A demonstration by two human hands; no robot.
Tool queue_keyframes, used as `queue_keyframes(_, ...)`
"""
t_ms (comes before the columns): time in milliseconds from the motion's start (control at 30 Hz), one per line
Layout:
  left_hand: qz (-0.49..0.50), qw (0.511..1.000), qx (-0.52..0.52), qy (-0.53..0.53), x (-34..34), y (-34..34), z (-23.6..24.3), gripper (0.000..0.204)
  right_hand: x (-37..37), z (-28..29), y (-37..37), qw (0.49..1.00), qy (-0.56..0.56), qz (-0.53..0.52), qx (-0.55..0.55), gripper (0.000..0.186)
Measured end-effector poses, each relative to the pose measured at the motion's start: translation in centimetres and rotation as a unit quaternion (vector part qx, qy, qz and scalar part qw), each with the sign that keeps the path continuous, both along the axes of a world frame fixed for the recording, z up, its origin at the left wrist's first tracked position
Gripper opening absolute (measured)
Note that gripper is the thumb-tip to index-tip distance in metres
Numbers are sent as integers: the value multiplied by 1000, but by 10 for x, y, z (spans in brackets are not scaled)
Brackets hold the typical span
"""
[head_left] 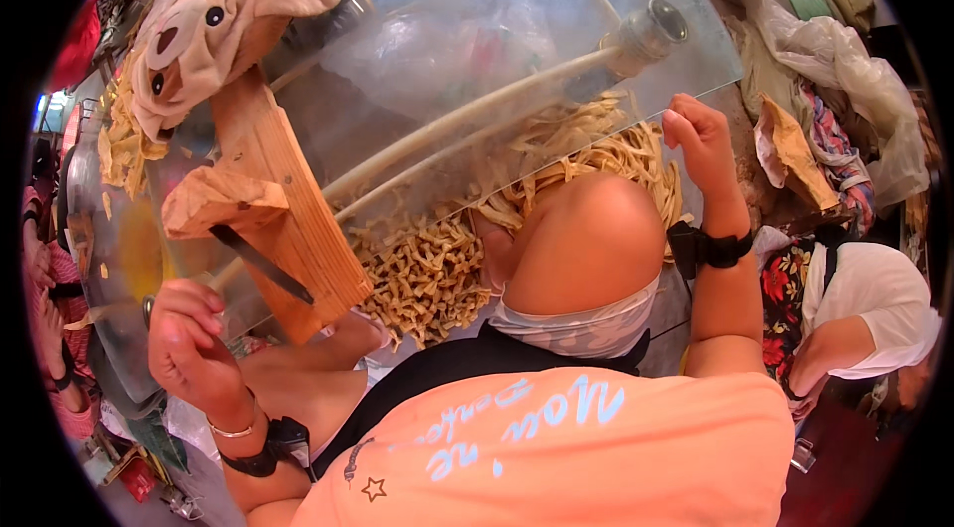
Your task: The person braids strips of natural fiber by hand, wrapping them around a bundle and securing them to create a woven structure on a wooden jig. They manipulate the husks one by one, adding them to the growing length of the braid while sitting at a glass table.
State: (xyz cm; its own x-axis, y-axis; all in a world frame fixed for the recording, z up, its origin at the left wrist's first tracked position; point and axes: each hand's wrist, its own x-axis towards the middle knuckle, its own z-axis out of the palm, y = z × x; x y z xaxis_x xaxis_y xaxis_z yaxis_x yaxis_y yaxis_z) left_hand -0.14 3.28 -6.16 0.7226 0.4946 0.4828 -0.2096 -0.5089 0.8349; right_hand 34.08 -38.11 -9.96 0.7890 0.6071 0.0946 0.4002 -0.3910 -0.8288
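My left hand (191, 346) hovers beside a wooden board (283, 174), its fingers curled in with nothing visible in them. My right hand (702, 138) is raised near the right corner of a clear tabletop (457, 60), fingers bent tightly; whatever they may hold is hidden. A dark blade (263, 264) slants across the board, its upper end meeting a tan, rough-looking lump (224, 201) whose material I cannot tell. Below the tabletop edge lies a heap of short, pale brown cut pieces (432, 279). Long pale strips (636, 164) are piled behind my bent knee.
A plush animal-faced item (224, 20) covers the board's far end. Dried yellowish scraps (127, 145) lie at the left. Clear plastic sheeting (845, 70) and a brown paper piece (790, 154) are at the right. Other people sit close on both sides; one wears white (874, 294).
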Motion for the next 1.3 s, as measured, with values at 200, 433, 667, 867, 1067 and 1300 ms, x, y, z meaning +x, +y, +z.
queue_keyframes(200,54,998,5,-13,8,-3,2,42,-1,-73,-31,896,412,152,68,34)
queue_keyframes(433,79,996,-15,36,16,2,-8,42,-34,-189,101,935,86,130,-318,29)
queue_keyframes(667,182,980,-11,84,11,0,-19,35,-63,-257,171,867,3,186,-462,29)
queue_keyframes(867,169,980,-56,87,22,-1,-14,34,-73,-259,165,859,-16,207,-469,31)
queue_keyframes(1067,83,991,32,99,18,-1,-4,34,-64,-189,120,901,3,227,-370,33)
queue_keyframes(1300,43,998,51,1,3,5,13,37,43,-65,-17,889,354,69,-282,34)
